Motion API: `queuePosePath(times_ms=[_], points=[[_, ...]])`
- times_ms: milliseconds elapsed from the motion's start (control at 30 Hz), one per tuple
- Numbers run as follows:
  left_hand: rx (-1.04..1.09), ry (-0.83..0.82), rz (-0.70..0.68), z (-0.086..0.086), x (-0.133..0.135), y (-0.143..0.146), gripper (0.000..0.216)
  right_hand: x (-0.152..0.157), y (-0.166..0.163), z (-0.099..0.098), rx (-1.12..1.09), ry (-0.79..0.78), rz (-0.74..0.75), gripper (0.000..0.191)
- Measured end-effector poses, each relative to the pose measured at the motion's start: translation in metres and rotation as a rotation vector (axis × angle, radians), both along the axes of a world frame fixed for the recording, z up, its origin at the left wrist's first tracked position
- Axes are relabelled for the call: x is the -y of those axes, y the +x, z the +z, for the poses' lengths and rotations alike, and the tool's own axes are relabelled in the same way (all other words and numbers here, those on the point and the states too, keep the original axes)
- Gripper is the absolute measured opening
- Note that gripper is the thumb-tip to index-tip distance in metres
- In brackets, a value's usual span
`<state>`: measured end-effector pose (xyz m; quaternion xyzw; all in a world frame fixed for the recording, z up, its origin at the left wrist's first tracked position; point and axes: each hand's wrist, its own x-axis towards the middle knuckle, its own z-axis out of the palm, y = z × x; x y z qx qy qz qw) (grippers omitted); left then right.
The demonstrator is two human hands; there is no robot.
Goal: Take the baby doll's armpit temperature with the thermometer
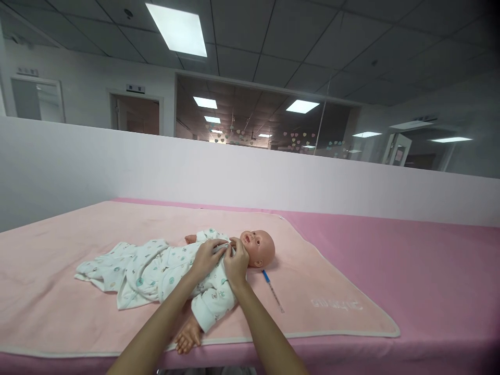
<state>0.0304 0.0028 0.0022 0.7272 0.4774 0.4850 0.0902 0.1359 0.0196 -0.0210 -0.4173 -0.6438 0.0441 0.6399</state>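
Observation:
A baby doll [263, 247] lies on its back, head to the right, dressed in white printed baby clothes [172, 263]. Both of my hands meet at the neckline, just below its chin. Fingers bent, my left hand [208, 258] pinches the collar edge from the left. My right hand [236, 260] grips the same collar close to the doll's cheek, thumb and fingers together. What lies between the fingertips is mostly hidden. Beside the doll's head, a thin glass thermometer [273, 292] with a blue end rests on the blanket, touched by neither hand.
Under the doll spreads a pale pink blanket [332, 281] with light edging, over a darker pink table cover [441, 276]. A low white partition [250, 174] stands behind the table. The doll's near arm [189, 333] reaches the front edge.

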Motion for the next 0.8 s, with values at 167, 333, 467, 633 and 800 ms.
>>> queuePosePath(times_ms=[167,333,467,633,800], points=[[0.011,-0.018,-0.005,0.001,0.0,0.0,0.026,0.001,0.0,0.0,-0.022,0.013,0.026,0.019],[0.032,0.005,-0.011,0.002,0.003,0.002,0.024,0.0,0.0,-0.001,0.002,0.058,0.024,0.02],[0.022,0.015,0.006,0.004,0.005,0.004,0.022,-0.001,0.0,-0.002,0.006,0.073,0.023,0.02],[0.059,0.002,0.026,0.006,0.007,0.003,0.023,-0.003,0.002,0.0,-0.03,0.068,0.017,0.02],[0.123,-0.019,0.14,0.009,0.008,-0.011,0.032,-0.003,0.003,0.002,-0.019,0.088,0.053,0.024]])
